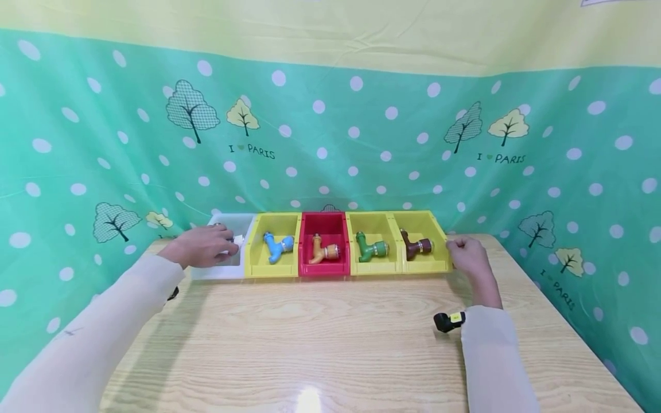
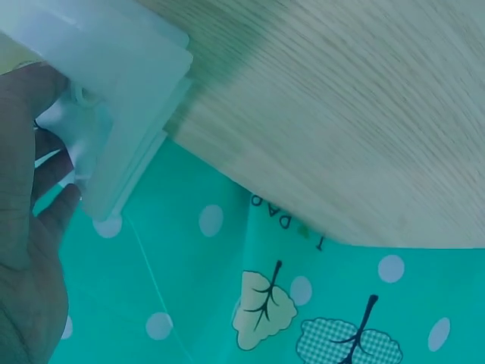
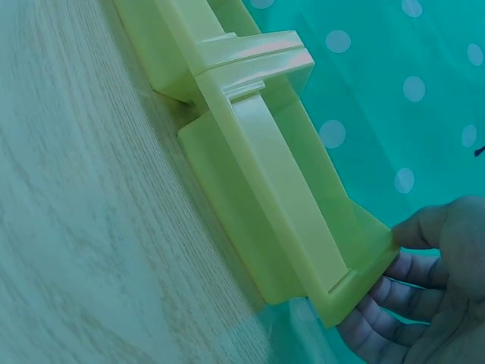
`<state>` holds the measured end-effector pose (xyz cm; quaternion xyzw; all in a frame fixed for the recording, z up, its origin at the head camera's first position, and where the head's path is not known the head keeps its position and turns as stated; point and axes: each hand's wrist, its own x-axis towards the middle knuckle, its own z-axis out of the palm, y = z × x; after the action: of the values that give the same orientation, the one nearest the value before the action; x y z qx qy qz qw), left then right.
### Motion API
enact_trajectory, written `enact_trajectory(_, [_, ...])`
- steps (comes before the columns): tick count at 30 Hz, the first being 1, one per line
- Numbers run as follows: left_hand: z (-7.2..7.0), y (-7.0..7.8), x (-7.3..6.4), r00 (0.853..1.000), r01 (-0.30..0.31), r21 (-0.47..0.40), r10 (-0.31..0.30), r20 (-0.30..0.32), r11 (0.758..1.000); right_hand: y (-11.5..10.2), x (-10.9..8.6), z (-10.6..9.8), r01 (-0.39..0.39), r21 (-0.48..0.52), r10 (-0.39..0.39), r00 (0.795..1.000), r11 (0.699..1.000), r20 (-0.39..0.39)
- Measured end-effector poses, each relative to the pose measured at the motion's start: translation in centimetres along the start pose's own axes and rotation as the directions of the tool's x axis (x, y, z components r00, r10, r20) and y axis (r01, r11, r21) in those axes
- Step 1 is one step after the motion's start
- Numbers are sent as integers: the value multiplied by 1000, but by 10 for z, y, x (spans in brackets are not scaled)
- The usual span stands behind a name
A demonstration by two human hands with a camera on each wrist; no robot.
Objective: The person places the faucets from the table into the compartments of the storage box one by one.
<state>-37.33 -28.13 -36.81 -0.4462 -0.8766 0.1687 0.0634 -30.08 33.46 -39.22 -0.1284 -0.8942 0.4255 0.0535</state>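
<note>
A row of joined bins stands at the table's far edge. At its left end my left hand reaches into the white bin, fingers curled about a white tap that the hand mostly covers. In the left wrist view, thumb and fingers of that left hand lie either side of a pale shape behind the bin wall. My right hand pinches the outer wall of the rightmost yellow bin; in the right wrist view, thumb and fingers of the right hand grip that bin's corner.
Other bins each hold one tap: a blue tap, an orange tap in the red bin, a green tap and a brown tap. Behind the wooden table hangs a dotted green curtain.
</note>
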Motion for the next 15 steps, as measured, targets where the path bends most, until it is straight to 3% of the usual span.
enact_trajectory(5, [4, 0, 3, 1000, 10, -2, -10, 26, 1000, -1, -1, 0, 4, 1, -4, 1000, 1000, 1])
enact_trajectory(15, [14, -4, 11, 988, 110, -76, -100, 121, 991, -1, 0, 0, 0, -3, 0, 1000, 1000, -3])
